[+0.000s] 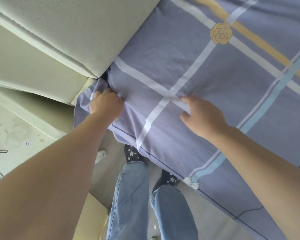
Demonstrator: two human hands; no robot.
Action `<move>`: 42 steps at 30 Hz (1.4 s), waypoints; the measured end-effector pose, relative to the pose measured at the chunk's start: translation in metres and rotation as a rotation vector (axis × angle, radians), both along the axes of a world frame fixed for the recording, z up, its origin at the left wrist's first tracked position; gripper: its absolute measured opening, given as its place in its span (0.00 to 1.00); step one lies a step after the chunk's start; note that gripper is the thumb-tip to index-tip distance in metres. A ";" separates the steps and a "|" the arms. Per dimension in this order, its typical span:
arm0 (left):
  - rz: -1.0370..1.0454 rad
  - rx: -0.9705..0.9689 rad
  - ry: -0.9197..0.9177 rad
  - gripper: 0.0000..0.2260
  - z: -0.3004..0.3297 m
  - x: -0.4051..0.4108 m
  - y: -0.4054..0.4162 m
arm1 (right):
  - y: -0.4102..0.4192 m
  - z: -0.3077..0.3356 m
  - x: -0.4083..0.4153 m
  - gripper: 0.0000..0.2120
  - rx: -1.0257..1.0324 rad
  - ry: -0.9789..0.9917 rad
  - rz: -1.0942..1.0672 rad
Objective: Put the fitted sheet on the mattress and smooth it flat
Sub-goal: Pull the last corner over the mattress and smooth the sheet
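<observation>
— Where is the fitted sheet (206,80) right now?

— It lies over the mattress, which it hides completely in this view. The cloth is lavender with white, pale blue and yellow stripes, and a tan rose print (220,33) sits on it at the far side. It covers the bed from the near edge to the far right, and its left corner ends against the cream padded headboard (62,30).

— What is the left hand (105,105) doing?

— It is at that left corner, just beside the joint where the headboard meets the side panel. Its grip is curled tight, fingers pressed into a bunch of the sheet, and the cloth is gathered and creased around the knuckles. Whether the fingers reach under the corner I cannot tell, since the fabric covers their tips.

— And the right hand (203,116)?

— It is to the right of the left one, over a crossing of two white stripes. Its grip is loosely spread, fingers bent and apart, with the fingertips touching the cloth and nothing pinched between them.

— Is the sheet flat?

— Mostly smooth toward the far right. Near the left corner it shows soft folds, and the near edge hangs down over the side of the bed.

— Anything else in view?

— The person's legs in blue jeans (133,196) stand on the floor close to the bed's near edge, in dark socks with white stars (132,154). A small white crumpled scrap (100,155) lies on the floor to the left of the feet.
</observation>
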State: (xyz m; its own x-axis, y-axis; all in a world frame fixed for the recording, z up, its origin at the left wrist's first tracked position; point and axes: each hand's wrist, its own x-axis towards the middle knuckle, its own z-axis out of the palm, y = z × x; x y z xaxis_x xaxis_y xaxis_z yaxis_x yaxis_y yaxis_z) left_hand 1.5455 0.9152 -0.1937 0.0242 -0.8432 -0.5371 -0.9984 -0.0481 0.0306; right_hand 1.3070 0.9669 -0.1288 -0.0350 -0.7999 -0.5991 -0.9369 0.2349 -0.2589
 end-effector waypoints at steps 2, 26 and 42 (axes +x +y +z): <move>0.217 -0.203 0.201 0.13 0.006 0.010 0.008 | 0.018 0.003 0.000 0.16 -0.082 0.021 -0.085; 0.187 -0.151 0.146 0.17 0.052 -0.048 -0.035 | 0.042 -0.008 -0.024 0.10 0.095 -0.168 -0.002; -0.234 -0.208 0.466 0.26 0.004 -0.228 -0.267 | -0.137 -0.030 -0.111 0.16 -0.156 0.214 0.100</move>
State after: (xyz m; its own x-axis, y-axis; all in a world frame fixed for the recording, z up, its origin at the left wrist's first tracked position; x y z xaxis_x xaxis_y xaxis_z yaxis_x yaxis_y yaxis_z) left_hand 1.3174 0.6481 -0.1895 -0.3764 -0.8868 -0.2682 -0.8604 0.2272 0.4562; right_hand 1.1965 0.8299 -0.1588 -0.0638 -0.8876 -0.4561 -0.9907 0.1113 -0.0780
